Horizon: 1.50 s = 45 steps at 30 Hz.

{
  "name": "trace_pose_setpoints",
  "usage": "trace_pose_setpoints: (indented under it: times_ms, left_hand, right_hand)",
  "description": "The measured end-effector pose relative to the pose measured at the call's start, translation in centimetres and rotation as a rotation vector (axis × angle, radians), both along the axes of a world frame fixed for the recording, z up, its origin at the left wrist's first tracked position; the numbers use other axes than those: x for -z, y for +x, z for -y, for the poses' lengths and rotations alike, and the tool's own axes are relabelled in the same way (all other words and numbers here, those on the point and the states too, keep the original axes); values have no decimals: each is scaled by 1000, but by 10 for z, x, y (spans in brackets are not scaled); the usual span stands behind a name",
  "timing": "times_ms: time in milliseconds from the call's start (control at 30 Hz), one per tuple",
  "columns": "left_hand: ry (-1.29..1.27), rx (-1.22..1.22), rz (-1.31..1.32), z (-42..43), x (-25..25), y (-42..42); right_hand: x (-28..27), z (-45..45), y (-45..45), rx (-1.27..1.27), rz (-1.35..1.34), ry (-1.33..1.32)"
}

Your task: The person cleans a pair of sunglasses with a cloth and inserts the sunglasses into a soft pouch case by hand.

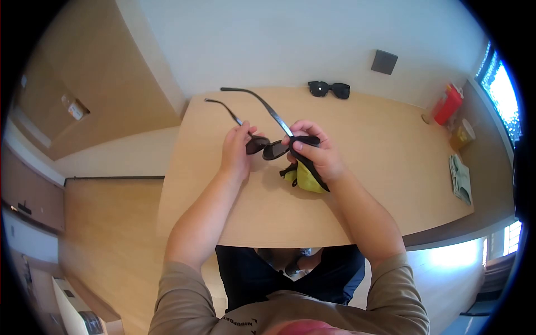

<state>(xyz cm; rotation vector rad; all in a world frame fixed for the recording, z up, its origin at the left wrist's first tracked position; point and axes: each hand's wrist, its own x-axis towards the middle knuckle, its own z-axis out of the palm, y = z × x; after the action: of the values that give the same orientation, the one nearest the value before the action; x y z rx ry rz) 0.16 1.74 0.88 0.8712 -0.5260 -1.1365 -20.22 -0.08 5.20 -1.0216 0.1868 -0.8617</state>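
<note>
Dark sunglasses (275,149) are held above the wooden table (385,167), their temples unfolded and pointing away from me. My left hand (238,148) grips them at one lens and hinge. My right hand (316,149) pinches the other side of the frame, and its fingers also hold a black cloth-like piece (314,172). Beneath that hand is a yellow-green item (307,178) with black parts, partly covered by the black piece. Whether the two are joined I cannot tell.
Another pair of sunglasses (329,90) lies at the table's back edge. On the right are a red container (448,105), a yellowish cup (463,134) and folded cloth or paper (460,178). A wall rises behind the table; a window is at far right.
</note>
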Motion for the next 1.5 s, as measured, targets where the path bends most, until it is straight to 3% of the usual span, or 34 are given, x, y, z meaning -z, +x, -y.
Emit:
trace_pose_setpoints:
  times_ms: [267, 567, 667, 767, 800, 933, 1033, 1133, 1233, 1267, 1367, 1500]
  left_hand:
    - [-74, -23, -31, 1, -6, 10]
    - [-111, 16, -132, -1, -10, 8]
    - [-185, -2, -66, -3, -14, 4]
    - [-223, 34, 30, -8, -16, 4]
    - [-225, 61, 67, -9, -15, 3]
    - [-207, 192, 115, -13, -14, -9]
    - [-256, 308, 160, -14, -7, -16]
    - [-284, 325, 182, -22, -9, -26]
    - [-253, 283, 219, -22, -7, -26]
    - [-243, 260, 233, -22, -7, -27]
    - [-265, 221, 296, -16, -1, -24]
    - [-292, 201, 367, -15, 1, -21]
  right_hand:
    - [1, -6, 4, -77, -215, -210]
    - [-8, -12, 3, -209, -279, -162]
    - [-2, -7, 4, -140, -206, -214]
    - [12, 2, 10, 100, -122, -210]
    - [9, 1, 12, 246, -210, -156]
    - [7, 3, 8, 339, -162, -194]
    - [7, 6, 9, 335, -211, -531]
    - [-3, -9, 15, 494, -465, -601]
    - [1, -10, 21, 1044, -615, -877]
    - [-3, -10, 19, 1104, -615, -912]
    - [-8, -7, 10, 1025, -862, -1264]
    - [3, -8, 15, 917, -840, -1218]
